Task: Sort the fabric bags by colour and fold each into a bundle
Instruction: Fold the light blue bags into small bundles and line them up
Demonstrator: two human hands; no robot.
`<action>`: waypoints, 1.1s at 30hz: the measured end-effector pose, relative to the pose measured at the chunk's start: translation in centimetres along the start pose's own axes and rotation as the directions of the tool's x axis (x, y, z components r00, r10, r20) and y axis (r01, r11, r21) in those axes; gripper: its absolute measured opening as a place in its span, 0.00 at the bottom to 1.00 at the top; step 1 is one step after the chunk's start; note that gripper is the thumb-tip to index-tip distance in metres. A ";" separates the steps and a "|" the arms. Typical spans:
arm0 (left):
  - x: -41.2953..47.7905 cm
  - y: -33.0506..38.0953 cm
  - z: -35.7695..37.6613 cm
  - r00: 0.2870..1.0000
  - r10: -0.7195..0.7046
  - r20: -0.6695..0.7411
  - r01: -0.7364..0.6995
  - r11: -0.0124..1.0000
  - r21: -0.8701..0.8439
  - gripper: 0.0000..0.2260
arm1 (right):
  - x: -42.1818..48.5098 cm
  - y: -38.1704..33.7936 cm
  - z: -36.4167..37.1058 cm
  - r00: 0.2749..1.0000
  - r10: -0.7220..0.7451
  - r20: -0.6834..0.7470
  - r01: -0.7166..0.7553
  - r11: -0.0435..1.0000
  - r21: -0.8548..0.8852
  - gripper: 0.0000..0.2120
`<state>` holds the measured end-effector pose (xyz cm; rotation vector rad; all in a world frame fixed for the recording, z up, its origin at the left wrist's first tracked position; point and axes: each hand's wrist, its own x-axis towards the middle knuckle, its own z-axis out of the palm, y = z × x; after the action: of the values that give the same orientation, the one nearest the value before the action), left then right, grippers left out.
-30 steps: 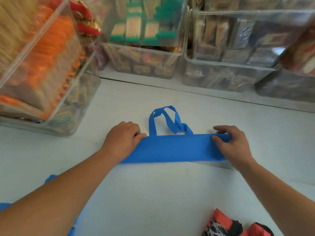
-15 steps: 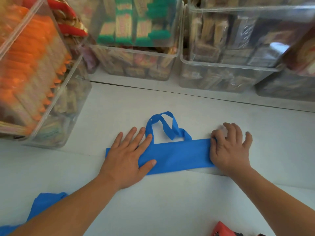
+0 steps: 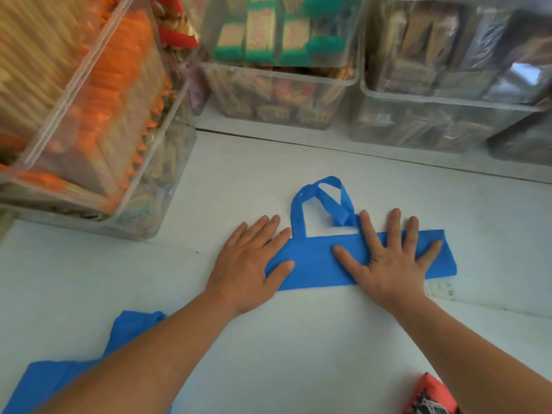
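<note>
Closest to me, bottom left, a second blue bag [image 3: 59, 380] lies loose on the white table [image 3: 298, 348], partly hidden under the left forearm. A red bundle [image 3: 430, 394] peeks in at the bottom right corner.

Further out is the folded blue bag [image 3: 316, 264], a long flat strip running left to right. The left hand [image 3: 248, 264] lies flat with straight fingers over the strip's left end, thumb on the fabric. The right hand [image 3: 391, 264] is spread wide and presses down just right of the strip's middle, and the right end sticks out past the little finger. Neither hand is gripping anything, they're both just flat palms.

The handles [image 3: 297, 216] loop out on the far side between the two hands, right next to the right index finger. Behind all that, clear bins [image 3: 280, 94] stuffed with packets line the back and left.
</note>
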<state>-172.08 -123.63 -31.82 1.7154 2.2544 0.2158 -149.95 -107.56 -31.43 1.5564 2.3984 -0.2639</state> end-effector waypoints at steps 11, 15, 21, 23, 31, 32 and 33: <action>-2.0 -0.6 -1.2 1.000 0.001 -0.019 0.001 0.997 0.078 0.33 | 0.5 -0.2 -0.7 0.999 -0.036 0.006 0.036 0.998 -0.043 0.41; -3.0 -0.3 -0.5 0.996 -0.084 -0.009 0.084 0.996 -0.041 0.38 | 0.3 -1.1 -1.3 0.998 -0.055 0.000 0.054 0.985 -0.166 0.37; -3.9 1.6 -1.6 0.991 -0.121 -0.060 0.103 0.965 -0.241 0.22 | -2.7 -5.0 0.6 0.997 -0.070 -0.016 0.071 0.995 0.074 0.33; -5.5 2.1 -2.4 0.993 -0.120 -0.010 0.108 0.922 -0.372 0.16 | -2.9 -5.3 1.0 0.988 -0.152 -0.022 0.153 0.985 0.085 0.35; -9.7 2.4 -4.8 0.874 -0.443 0.201 0.396 0.406 -0.824 0.16 | -5.1 -5.7 0.7 0.791 -0.351 -0.502 0.518 0.820 0.242 0.23; -9.9 2.6 -5.1 0.856 -0.469 0.218 0.417 0.376 -0.828 0.15 | -6.5 -5.5 1.0 0.761 -0.400 -0.511 0.597 0.740 0.311 0.19; -9.9 2.8 -5.4 0.842 -0.485 0.236 0.436 0.355 -0.827 0.15 | -8.1 -5.1 1.3 0.740 -0.472 -0.479 0.657 0.662 0.361 0.21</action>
<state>-168.86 -132.03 -24.45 0.4913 1.9533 1.0585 -151.33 -117.03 -30.02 0.9754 3.2759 -0.8937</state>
